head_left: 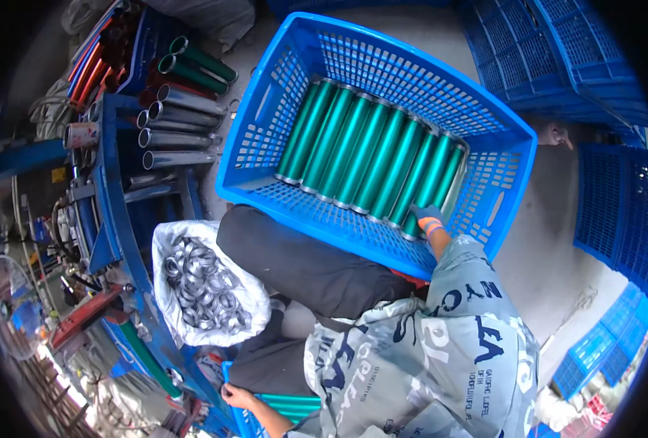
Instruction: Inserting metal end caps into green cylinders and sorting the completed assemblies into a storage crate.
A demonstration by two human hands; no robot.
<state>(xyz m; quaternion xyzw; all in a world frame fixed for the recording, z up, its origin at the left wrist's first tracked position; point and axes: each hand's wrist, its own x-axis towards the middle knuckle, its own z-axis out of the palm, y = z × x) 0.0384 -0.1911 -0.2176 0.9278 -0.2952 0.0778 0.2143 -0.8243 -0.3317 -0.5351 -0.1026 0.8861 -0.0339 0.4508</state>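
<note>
"Head view: where are the hands?"

"Right hand (pixel 429 220), gloved, at green tubes (pixel 377 159) lined up inside a blue basket (pixel 280 202); I can't tell its grip. Left hand (pixel 239 396), fingers curled, beside another crate (pixel 246 421); hold unclear."

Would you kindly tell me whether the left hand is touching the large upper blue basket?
Apart: the head view shows trousered legs between the left hand and the large upper blue basket.
</note>
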